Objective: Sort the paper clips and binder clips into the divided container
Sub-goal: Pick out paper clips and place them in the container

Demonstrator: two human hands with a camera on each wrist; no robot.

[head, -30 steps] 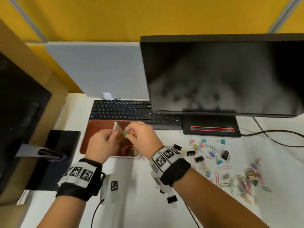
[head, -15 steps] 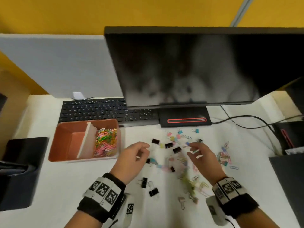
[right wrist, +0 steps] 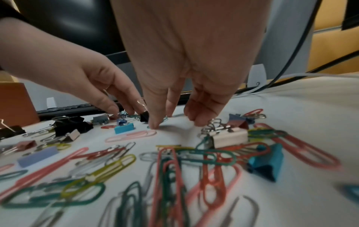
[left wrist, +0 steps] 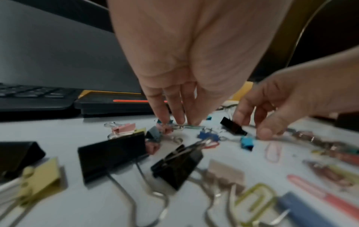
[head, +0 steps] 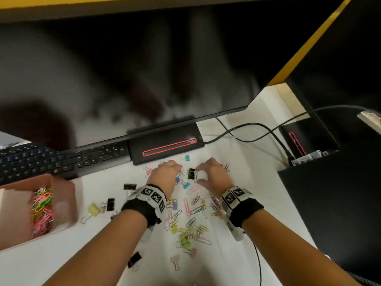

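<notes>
Both hands reach down among scattered clips on the desk: left hand (head: 165,176) fingers apparently touching a paper clip (left wrist: 191,126), right hand (head: 214,176) spread around a black binder clip (head: 191,174) at its 9 o'clock.

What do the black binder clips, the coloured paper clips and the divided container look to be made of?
Black binder clips: likely painted sheet metal, folded body with bare, shiny wire handles.
Coloured paper clips: bent wire, apparently plastic-coated, given the smooth pink, green and yellow skins.
Divided container: probably matte plastic, terracotta walls with a pale divider; blur leaves it open.
</notes>
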